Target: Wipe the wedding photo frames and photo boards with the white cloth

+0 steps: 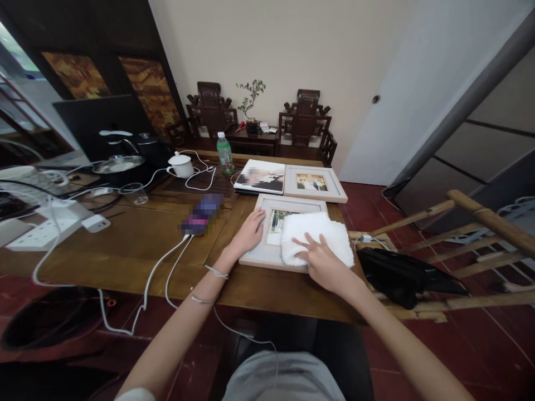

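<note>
A pale wooden picture frame point(267, 201) lies flat near the front edge of the wooden table point(137, 245). My left hand point(249, 231) rests open on the frame's left border, fingers flat. A folded white towel point(314, 238) covers the right half of the frame. On top of the towel my right hand point(321, 260) presses down with its fingers spread.
A second framed photo point(314, 182) and a photo album point(259, 177) lie behind. A phone point(202, 214) on a white charging cable, a green bottle point(224, 153), a white teapot point(181, 165), pots and a power strip point(45, 227) crowd the left. A bamboo chair holding a black bag point(401, 274) stands right.
</note>
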The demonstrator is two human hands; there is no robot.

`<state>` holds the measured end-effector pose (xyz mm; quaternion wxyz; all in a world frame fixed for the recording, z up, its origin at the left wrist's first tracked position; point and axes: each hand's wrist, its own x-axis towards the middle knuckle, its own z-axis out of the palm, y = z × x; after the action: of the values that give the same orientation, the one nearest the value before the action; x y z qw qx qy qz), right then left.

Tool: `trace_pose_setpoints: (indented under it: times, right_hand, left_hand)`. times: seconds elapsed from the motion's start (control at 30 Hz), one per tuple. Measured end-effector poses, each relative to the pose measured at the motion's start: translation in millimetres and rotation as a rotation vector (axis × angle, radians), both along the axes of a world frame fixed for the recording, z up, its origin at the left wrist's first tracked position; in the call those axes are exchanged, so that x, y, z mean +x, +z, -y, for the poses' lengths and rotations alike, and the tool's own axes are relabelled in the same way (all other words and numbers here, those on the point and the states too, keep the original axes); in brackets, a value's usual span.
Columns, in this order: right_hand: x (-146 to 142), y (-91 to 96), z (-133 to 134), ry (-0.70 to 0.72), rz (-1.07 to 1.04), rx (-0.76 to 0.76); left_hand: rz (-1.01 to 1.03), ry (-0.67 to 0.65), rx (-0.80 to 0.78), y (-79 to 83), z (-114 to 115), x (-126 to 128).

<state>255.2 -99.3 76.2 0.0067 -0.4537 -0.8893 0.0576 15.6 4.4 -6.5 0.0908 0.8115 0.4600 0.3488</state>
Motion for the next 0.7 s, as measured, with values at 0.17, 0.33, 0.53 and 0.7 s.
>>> trace_pose_setpoints:
  times: [0.17, 0.33, 0.53, 0.7]
  right_hand:
    - [3, 0.1, 3, 0.028, -0.057, -0.042]
    - [18, -9.0, -38, -0.04, -0.048, 0.113]
    - [24, -19.0, -83, -0.146, 0.028, 0.29]
    - [12, -19.8, -70, -0.125, 0.139, 0.27]
  left_hand:
    - [0.006, -0.005, -0.007, 0.4, 1, 0]
    - [0.011, 0.0, -0.009, 0.5, 1, 0]
    - [0.027, 0.0, -0.013, -0.3, 1, 0]
    - [0.037, 0.003, -0.006, -0.3, 1, 1]
